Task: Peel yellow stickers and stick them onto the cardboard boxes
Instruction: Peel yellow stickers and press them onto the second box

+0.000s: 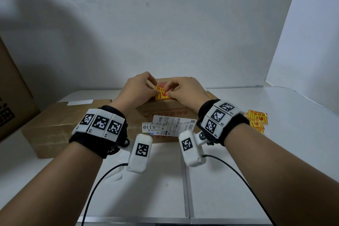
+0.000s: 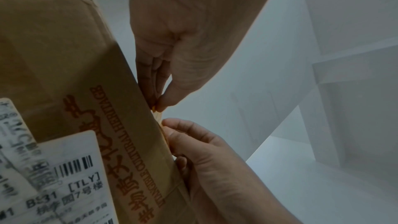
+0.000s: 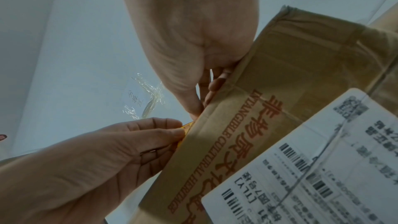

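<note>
I see my left hand (image 1: 135, 90) and right hand (image 1: 185, 89) meeting over the box (image 1: 165, 113), both pinching one yellow sticker (image 1: 162, 93) at its top edge. A flatter box (image 1: 60, 124) lies just left of my left wrist, and loose stickers (image 1: 256, 119) sit just right of my right wrist. All rest on a white table (image 1: 275, 152); a white wall (image 1: 165, 33) rises beyond my fingers.

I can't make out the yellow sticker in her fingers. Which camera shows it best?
The head view: the yellow sticker faces the camera, red print visible, pinched by the left hand and right hand over the cardboard box. Both wrist views show only a thin yellow edge.
</note>
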Action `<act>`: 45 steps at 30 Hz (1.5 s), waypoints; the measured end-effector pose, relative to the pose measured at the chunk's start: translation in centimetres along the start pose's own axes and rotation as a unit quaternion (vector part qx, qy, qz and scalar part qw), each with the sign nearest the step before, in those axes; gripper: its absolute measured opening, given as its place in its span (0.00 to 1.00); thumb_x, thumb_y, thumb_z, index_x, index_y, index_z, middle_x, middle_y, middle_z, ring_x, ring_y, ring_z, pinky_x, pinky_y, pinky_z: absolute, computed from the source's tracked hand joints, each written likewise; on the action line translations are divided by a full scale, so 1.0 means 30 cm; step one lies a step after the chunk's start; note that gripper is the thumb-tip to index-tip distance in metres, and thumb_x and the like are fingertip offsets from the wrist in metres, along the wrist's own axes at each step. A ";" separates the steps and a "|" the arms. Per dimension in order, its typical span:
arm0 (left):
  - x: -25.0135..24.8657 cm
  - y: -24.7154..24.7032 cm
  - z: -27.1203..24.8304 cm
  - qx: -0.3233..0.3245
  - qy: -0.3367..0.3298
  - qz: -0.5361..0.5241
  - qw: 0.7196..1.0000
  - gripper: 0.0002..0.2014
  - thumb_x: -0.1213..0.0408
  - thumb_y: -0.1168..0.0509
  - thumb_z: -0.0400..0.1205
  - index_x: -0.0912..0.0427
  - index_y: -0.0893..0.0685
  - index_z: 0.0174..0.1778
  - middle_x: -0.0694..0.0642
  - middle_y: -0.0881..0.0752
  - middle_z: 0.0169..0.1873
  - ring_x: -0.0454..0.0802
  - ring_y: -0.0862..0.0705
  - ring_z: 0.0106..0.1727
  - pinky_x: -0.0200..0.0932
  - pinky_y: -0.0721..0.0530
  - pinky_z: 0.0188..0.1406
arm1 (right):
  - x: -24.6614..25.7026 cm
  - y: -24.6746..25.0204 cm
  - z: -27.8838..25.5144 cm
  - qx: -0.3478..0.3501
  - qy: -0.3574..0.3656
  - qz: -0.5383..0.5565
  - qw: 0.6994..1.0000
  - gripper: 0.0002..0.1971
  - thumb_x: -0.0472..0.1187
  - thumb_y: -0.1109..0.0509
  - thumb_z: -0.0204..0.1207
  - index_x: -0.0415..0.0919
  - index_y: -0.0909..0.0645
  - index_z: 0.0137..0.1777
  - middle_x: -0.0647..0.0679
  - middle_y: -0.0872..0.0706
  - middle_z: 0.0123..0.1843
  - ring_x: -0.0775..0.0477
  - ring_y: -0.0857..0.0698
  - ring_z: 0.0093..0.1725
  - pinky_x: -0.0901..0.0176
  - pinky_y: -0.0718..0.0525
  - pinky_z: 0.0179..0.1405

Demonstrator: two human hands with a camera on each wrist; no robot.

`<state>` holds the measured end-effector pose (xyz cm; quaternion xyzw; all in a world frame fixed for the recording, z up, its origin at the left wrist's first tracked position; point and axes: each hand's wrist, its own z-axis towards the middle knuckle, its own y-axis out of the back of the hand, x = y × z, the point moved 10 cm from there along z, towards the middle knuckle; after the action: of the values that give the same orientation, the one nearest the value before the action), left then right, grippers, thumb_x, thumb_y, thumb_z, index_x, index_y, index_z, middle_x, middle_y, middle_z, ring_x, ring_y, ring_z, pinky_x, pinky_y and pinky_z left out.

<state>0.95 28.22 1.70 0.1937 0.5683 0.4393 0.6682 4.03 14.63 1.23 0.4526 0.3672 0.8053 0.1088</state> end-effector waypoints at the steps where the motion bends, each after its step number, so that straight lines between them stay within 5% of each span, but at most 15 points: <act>1: 0.000 0.000 -0.001 0.000 0.000 0.001 1.000 0.11 0.57 0.27 0.77 0.48 0.20 0.52 0.53 0.12 0.48 0.49 0.15 0.47 0.37 0.23 0.30 | -0.001 -0.002 -0.001 0.001 0.000 -0.002 1.000 0.08 0.37 0.30 0.79 0.40 0.14 0.55 0.55 0.14 0.57 0.66 0.24 0.38 0.89 0.31 0.30; 7: -0.002 -0.002 -0.002 0.001 0.000 0.013 1.000 0.11 0.56 0.28 0.77 0.48 0.21 0.53 0.52 0.13 0.48 0.48 0.16 0.45 0.37 0.24 0.29 | -0.022 0.015 0.001 -0.037 -0.018 -0.050 0.998 0.09 0.45 0.26 0.75 0.44 0.17 0.51 0.54 0.19 0.49 0.55 0.22 0.50 0.71 0.32 0.33; 12: -0.004 -0.003 -0.005 -0.006 -0.007 0.010 1.000 0.11 0.57 0.28 0.78 0.48 0.21 0.53 0.51 0.13 0.46 0.46 0.16 0.43 0.38 0.23 0.29 | -0.035 0.012 0.004 -0.044 -0.018 -0.057 0.997 0.09 0.46 0.26 0.75 0.44 0.20 0.50 0.50 0.18 0.51 0.53 0.22 0.48 0.70 0.34 0.32; 16: 0.001 -0.005 -0.010 -0.016 -0.011 0.008 1.000 0.09 0.59 0.28 0.77 0.48 0.21 0.50 0.49 0.14 0.42 0.44 0.17 0.44 0.37 0.26 0.30 | -0.047 0.011 0.012 -0.035 -0.021 -0.031 0.999 0.06 0.42 0.27 0.75 0.48 0.21 0.46 0.49 0.15 0.51 0.51 0.17 0.48 0.57 0.18 0.44; 21: -0.021 -0.009 -0.019 -0.035 -0.048 0.053 0.997 0.08 0.58 0.29 0.77 0.41 0.20 0.47 0.52 0.22 0.48 0.52 0.19 0.51 0.45 0.20 0.44 | -0.052 0.009 0.021 -0.034 -0.026 -0.032 0.999 0.07 0.44 0.25 0.72 0.53 0.22 0.42 0.51 0.16 0.50 0.49 0.17 0.49 0.48 0.16 0.51; 25: -0.049 -0.038 -0.031 -0.012 -0.091 0.071 0.993 0.13 0.57 0.34 0.80 0.28 0.17 0.39 0.49 0.26 0.48 0.52 0.19 0.48 0.55 0.16 0.50 | -0.050 0.013 0.020 -0.040 -0.016 -0.035 0.998 0.06 0.43 0.26 0.73 0.52 0.22 0.42 0.49 0.15 0.50 0.49 0.16 0.48 0.49 0.16 0.50; 30: -0.011 -0.010 -0.033 -0.001 -0.074 0.048 0.996 0.16 0.66 0.37 0.82 0.40 0.09 0.48 0.50 0.23 0.49 0.49 0.24 0.51 0.40 0.28 0.43 | -0.043 0.008 0.017 -0.034 0.004 -0.045 0.998 0.07 0.40 0.31 0.75 0.55 0.20 0.42 0.49 0.16 0.51 0.51 0.17 0.47 0.48 0.15 0.53; 37: 0.034 0.005 -0.048 -0.017 -0.055 -0.010 0.998 0.12 0.66 0.34 0.80 0.45 0.08 0.49 0.51 0.19 0.49 0.52 0.22 0.56 0.43 0.26 0.52 | -0.014 -0.018 -0.006 0.023 0.024 -0.067 0.997 0.23 0.33 0.41 0.81 0.63 0.13 0.56 0.50 0.24 0.55 0.51 0.23 0.52 0.63 0.22 0.49; 45: 0.042 0.007 -0.052 -0.020 -0.051 -0.017 0.998 0.12 0.65 0.35 0.82 0.44 0.08 0.49 0.52 0.19 0.54 0.52 0.23 0.57 0.43 0.26 0.52 | -0.069 -0.015 -0.008 0.025 -0.014 -0.115 0.993 0.25 0.31 0.44 0.79 0.55 0.18 0.67 0.51 0.28 0.55 0.46 0.29 0.64 0.50 0.25 0.67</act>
<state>-0.60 28.97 0.67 0.1929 0.5279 0.4286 0.7074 4.95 13.78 -0.50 0.4211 0.4353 0.7717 0.1942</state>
